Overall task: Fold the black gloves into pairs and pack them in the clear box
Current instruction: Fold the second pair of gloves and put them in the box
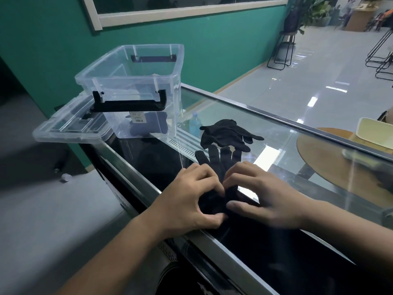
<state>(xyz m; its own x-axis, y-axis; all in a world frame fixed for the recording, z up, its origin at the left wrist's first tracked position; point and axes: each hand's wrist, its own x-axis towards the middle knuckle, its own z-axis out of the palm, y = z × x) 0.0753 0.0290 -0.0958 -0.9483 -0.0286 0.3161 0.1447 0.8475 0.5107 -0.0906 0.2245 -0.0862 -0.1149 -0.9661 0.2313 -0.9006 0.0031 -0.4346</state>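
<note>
Between the two hands, a black glove (pixel 219 165) is laid flat on the glass counter top (pixel 276 133), its fingers pointing away from the person and its cuff end gathered under the fingertips. The left hand (pixel 191 199) is curled over the cuff end, which is pinched between thumb and bent fingers. The right hand (pixel 263 194) is arched over the same end from the other side, its fingertips pressed down on the fabric and its thumb stretched toward the left hand, so that the thumbs nearly meet; the glove is thus grasped by both hands at once. Just beyond the glove's fingertips, farther from the hands, a loose heap of black gloves (pixel 227 135) is seen on the glass, close to the flat glove but whether touching cannot be told. Beyond the left hand and well apart from it, the clear box (pixel 136 81) is stood open on the counter, black handles on its near and far walls. Its clear lid (pixel 70 126) is laid beside and partly under it, overhanging the counter's edge. A dark shape shows through the box wall; what it is cannot be told.
</note>
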